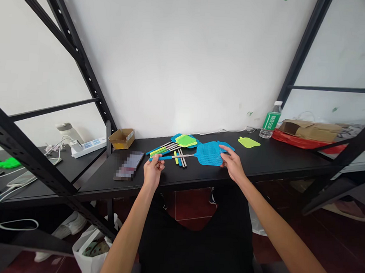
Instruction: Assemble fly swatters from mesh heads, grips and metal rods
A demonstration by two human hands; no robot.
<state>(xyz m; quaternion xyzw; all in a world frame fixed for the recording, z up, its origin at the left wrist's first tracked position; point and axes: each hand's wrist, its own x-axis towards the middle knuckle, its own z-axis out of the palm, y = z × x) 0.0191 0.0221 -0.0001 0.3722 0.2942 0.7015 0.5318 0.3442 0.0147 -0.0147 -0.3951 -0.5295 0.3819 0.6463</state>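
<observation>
A blue fly swatter (210, 154) is held level above the front of the black table. My left hand (153, 168) is closed round its blue handle, and my right hand (232, 164) pinches the far edge of its mesh head. A metal rod joins handle and head. Just behind lies a pile of blue and green swatters (186, 141), handles toward the left. Several loose metal rods (182, 159) with short green and blue grips lie beneath the held one. Partly hidden behind my right fingers is another blue swatter head (227, 146). A yellow-green swatter head (249, 142) lies farther right.
On the black table (96, 182) stand a small cardboard box (121, 139) and a phone (129, 166) at left. A water bottle (270, 120) stands at right beside a red bag (302, 141) with cardboard. Black metal shelf posts rise at both sides. A power strip (90, 146) lies left.
</observation>
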